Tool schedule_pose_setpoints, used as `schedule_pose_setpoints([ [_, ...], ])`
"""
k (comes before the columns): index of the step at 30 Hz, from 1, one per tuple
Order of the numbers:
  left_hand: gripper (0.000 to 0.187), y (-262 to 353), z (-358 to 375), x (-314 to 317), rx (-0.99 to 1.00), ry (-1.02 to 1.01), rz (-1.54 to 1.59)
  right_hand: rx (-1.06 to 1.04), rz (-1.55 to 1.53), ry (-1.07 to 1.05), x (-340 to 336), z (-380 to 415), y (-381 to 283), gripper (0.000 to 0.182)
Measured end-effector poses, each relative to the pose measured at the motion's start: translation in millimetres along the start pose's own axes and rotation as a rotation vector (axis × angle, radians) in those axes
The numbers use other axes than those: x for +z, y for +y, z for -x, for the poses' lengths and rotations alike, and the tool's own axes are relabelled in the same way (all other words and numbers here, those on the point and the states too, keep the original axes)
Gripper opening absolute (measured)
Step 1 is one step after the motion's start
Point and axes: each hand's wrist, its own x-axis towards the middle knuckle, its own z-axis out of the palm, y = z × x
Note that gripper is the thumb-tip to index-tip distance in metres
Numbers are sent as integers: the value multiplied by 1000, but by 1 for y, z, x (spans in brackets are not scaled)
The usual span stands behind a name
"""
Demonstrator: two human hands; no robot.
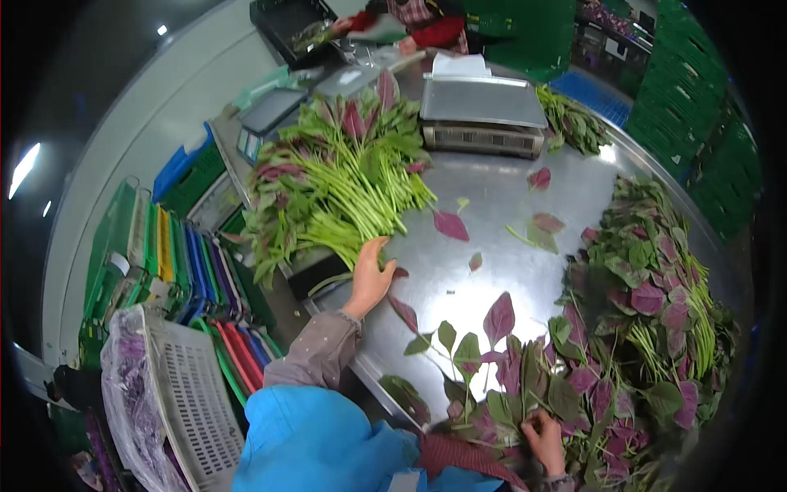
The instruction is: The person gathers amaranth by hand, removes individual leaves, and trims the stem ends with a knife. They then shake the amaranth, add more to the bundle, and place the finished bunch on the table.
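My left hand (372,277) is at the cut stem ends of a big bunch of green and purple leafy stalks (352,176), its thumb and fingers apart and nothing between them. Lower right, my right hand (544,441) is closed among loose purple and green leaves (602,394); what its fingers pinch is too small to make out. Single purple leaves, one of them (451,225) near the middle, are scattered over the metal table (500,266). A larger heap of the same greens (656,279) lies along the right side.
A scale (484,115) stands at the table's back, with more greens (570,119) beside it. Stacked coloured crates (197,271) and a white perforated crate (193,402) are at left. Another person (422,25) works across the table by a black crate (287,33).
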Motion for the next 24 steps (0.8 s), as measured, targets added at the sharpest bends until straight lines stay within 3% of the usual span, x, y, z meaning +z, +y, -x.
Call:
schedule_pose_setpoints([
  [4, 35, 9, 51, 38, -71, -153, -138, -11, 60, 3, -3, 8, -11, 21],
  [6, 30, 22, 92, 80, 7, -85, -47, 36, 15, -32, -4, 4, -28, 21],
  [7, 28, 60, 111, 81, -191, -187, 191, 3, -2, -13, -4, 2, -27, 21],
  [8, 30, 72, 131, 93, -77, -238, 201, -19, 70, -31, -5, 5, -20, 21],
  [9, 33, 102, 145, 86, -70, -445, 281, -43, 138, -36, -3, 5, -14, 21],
  [10, 33, 111, 156, 93, -329, -935, 519, -49, 106, -24, -2, 4, -15, 20],
  [11, 31, 140, 154, 58, -445, -1192, 747, -42, 83, -24, -2, 6, -13, 20],
  [14, 30, 151, 153, 43, -272, -1184, 847, -140, 91, 51, -3, 1, -14, 20],
  [15, 31, 150, 144, 33, -458, -1183, 674, -167, 94, 78, -2, 7, -16, 21],
  [16, 29, 144, 139, 31, -146, -983, 699, -201, 101, 111, 1, 8, -17, 22],
  [18, 28, 123, 142, 31, -112, -759, 483, -146, 156, 108, 0, 15, -30, 24],
  [20, 31, 109, 142, 25, -25, -817, 467, -176, 129, 88, 5, 20, -19, 24],
  [21, 35, 123, 143, 17, -158, -875, 478, -123, 87, 81, 6, 25, -16, 24],
  [22, 37, 117, 150, 20, -143, -936, 433, -56, 46, 41, 3, 30, -19, 23],
  [24, 39, 116, 167, 32, -370, -1025, 579, -96, 27, 152, -3, 38, -14, 21],
])
